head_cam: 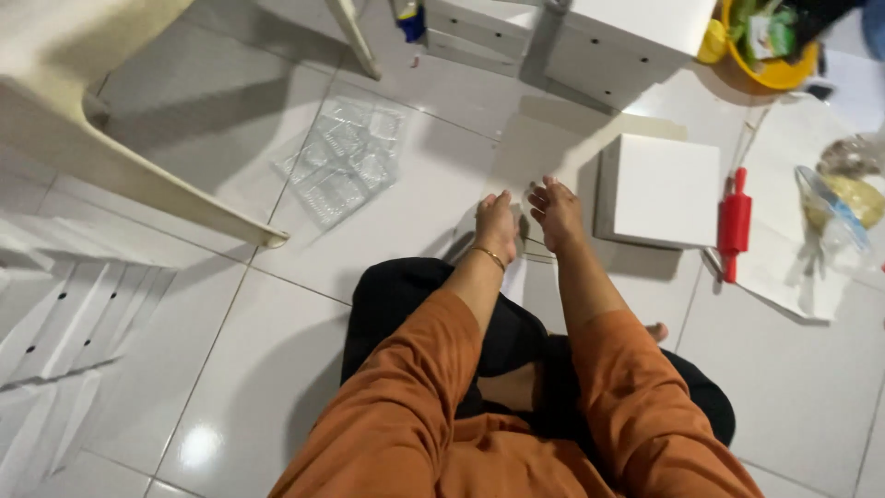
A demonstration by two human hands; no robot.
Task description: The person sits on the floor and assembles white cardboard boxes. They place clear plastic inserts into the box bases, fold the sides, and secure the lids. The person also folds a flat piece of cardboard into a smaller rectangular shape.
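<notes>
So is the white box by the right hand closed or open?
Closed: the white box shows an unbroken flat top, no flaps raised, beside the right hand.

Clear plastic blister tray (pixel 346 161): upper centre-left of frame, lying flat on the white tiled floor (pixel 277 369).
Closed white box (pixel 662 189): right of centre, flat on the floor.
Red rolling pin (pixel 735 224): just beside the box's right edge, lying lengthwise.
White sheet (pixel 784 267): right side, carrying a clear plastic bag with pale yellow contents (pixel 843 207).
Yellow tub (pixel 774 69): upper right corner, holding green packets.
White drawer unit (pixel 590 37): top centre.
Pale plastic chair (pixel 92 120): upper left.
Flat white folded cartons (pixel 64 323): left edge.
</notes>
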